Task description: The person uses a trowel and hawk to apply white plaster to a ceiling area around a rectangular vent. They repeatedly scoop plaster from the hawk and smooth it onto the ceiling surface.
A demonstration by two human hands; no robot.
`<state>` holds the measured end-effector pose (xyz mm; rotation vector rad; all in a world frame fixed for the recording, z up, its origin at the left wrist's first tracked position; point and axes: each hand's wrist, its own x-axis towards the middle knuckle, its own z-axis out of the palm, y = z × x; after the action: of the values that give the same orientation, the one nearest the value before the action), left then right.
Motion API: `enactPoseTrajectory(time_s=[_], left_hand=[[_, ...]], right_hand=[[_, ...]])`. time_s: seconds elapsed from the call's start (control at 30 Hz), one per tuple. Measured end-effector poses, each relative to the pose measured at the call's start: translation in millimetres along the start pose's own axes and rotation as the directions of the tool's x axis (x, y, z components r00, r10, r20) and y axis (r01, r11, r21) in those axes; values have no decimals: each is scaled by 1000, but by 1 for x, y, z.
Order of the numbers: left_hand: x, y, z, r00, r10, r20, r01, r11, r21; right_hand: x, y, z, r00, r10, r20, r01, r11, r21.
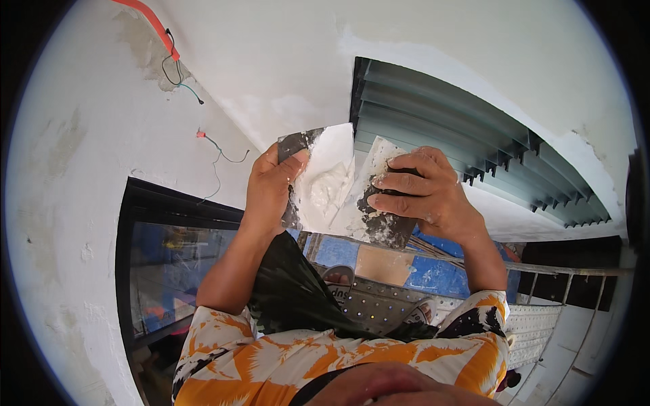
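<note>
My left hand grips a flat rectangular putty scraper, its thumb pressed on the dark part of the face. White putty covers most of that blade, with a thick wet lump in the middle. In my right hand is a second putty scraper, dark and crusted with dried white putty, fingers spread across its face. The two scrapers are held up in front of me, close together, their lower edges meeting or nearly so. Where the blades come together, the putty hides whether they touch.
Ahead is a white plastered wall with a louvred window. Loose wires and an orange conduit stick out at the left. A black-framed glass window is lower left. My sandalled feet stand on a perforated metal platform beside a railing.
</note>
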<state>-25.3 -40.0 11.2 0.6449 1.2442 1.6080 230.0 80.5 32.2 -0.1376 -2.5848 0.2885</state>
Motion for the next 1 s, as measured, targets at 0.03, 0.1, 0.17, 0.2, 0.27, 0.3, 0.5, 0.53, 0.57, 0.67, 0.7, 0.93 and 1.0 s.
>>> enactPoseTrajectory(time_s=[0.03,0.1,0.17,0.2,0.27,0.3,0.5,0.53,0.57,0.67,0.7,0.93,1.0], left_hand=[[-1,1,1,999,-14,-49,14,1000,-10],[-2,1,4,997,43,-65,-44,999,-15],[-3,0,8,1000,-22,20,21,998,52],[-2,0,10,995,-47,88,39,996,81],[1,2,11,1000,18,1,-18,999,38],[5,6,10,996,48,-75,-49,999,-13],[16,-4,16,883,289,-371,-389,892,-230],[15,-11,20,867,354,-350,-446,866,-227],[14,-15,21,890,328,-315,-396,900,-181],[10,-20,25,931,307,-200,-332,937,-107],[5,-17,23,944,251,-214,-279,953,-114],[-22,4,30,982,20,-185,-49,987,-151],[-32,4,30,950,-112,-291,43,971,-234]], right_hand=[[4,-4,-4,1000,-8,-29,10,997,78],[13,-9,-7,992,-25,-124,40,992,116],[20,-8,-7,997,-62,-54,63,998,16],[21,-7,-6,996,-83,-33,82,996,-31],[18,-3,-4,997,-72,24,73,997,-38],[16,-1,-3,998,-53,25,53,999,-12],[-12,-7,29,694,655,299,-430,43,902],[-16,-11,41,574,708,412,-335,-257,907],[-19,-6,47,519,661,541,-283,-465,839],[-31,7,57,620,740,261,118,-417,901],[-39,15,50,596,777,205,188,-383,905],[-140,89,3,60,969,-241,285,214,934],[-177,136,-16,-197,837,-510,41,527,849]])
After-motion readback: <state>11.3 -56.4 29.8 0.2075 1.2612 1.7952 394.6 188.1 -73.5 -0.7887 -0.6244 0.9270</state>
